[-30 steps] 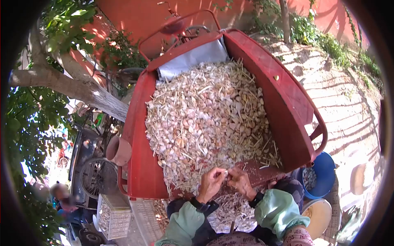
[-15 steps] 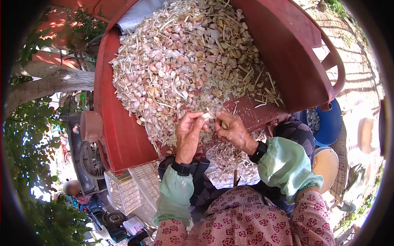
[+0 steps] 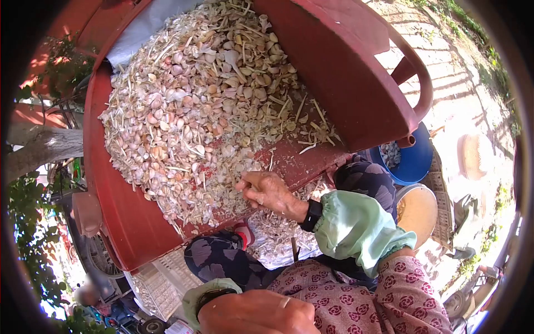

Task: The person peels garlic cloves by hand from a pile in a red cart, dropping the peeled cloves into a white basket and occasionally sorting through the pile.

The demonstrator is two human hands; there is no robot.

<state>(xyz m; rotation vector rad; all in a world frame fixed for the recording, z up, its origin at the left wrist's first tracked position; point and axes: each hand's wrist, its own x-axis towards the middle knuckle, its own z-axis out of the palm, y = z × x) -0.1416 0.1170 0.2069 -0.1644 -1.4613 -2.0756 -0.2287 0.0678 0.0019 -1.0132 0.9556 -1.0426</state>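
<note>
A large pile of unpeeled garlic cloves (image 3: 183,106), mixed with dry skins and stalks, lies in the red metal bed (image 3: 136,222). My right hand (image 3: 272,193) is at the front edge of the pile, its fingers curled in with thumb and forefinger close together. Anything it holds is too small or hidden to make out. Low in the view and close to the camera is my left hand (image 3: 258,313), over my lap. Its back faces up, a ring shows on one finger, and the fingers curl under, hiding whatever is in them.
At right stands a blue bucket (image 3: 420,161) with pale cloves inside, beside a round tan lid or basin (image 3: 417,211). Skins and stalks (image 3: 281,234) lie between my legs. Light plastic crates (image 3: 161,284) stand at lower left. A tree trunk (image 3: 61,142) is farther left.
My left hand has left the small pale clove work beside my right hand and swung down toward my body. My right hand stays over the edge. The view has shifted rightward.
</note>
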